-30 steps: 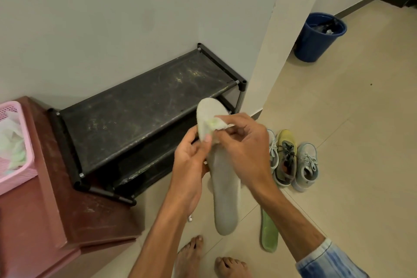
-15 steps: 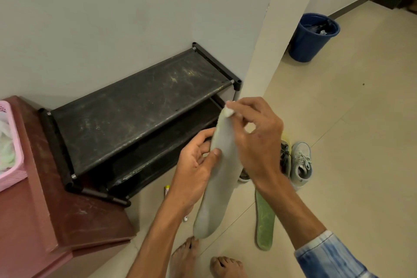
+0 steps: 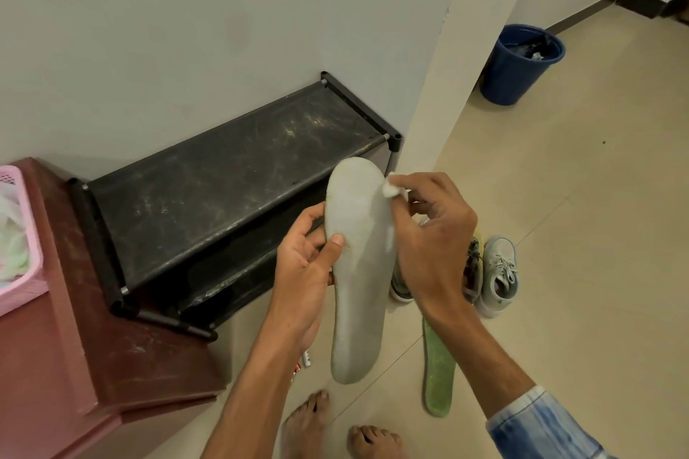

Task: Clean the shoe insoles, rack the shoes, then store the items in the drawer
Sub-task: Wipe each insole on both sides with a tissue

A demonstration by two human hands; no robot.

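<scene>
Pale floor tiles [image 3: 559, 235] and a bare wall set the scene, with the black shoe rack [image 3: 223, 190] just beyond the fingers [image 3: 410, 183], and we're in the cleaning phase, folks. Look at the left hand [image 3: 302, 272]: it grips the pale insole [image 3: 358, 253] around its middle, thumb pressed on the face and the other digits wrapped behind, holding it upright, toe end up. Over comes the right hand [image 3: 432, 235], pinching a small white wad [image 3: 389, 191] and setting it against the insole's right edge near the toe. Below that hand, down on the floor, the green insole [image 3: 438, 369] lies flat. The shoes [image 3: 499, 272] sit just beside it, partly hidden behind the wrist. None of them is racked yet, so I'd call this early going. Now the danger: the wad sits right at the rim. A hard stroke could skid it off the edge or fold the floppy toe backwards, since the only support is that mid-length grip. A wad that small could also slip out of the pinch and drop among the shoes.
</scene>
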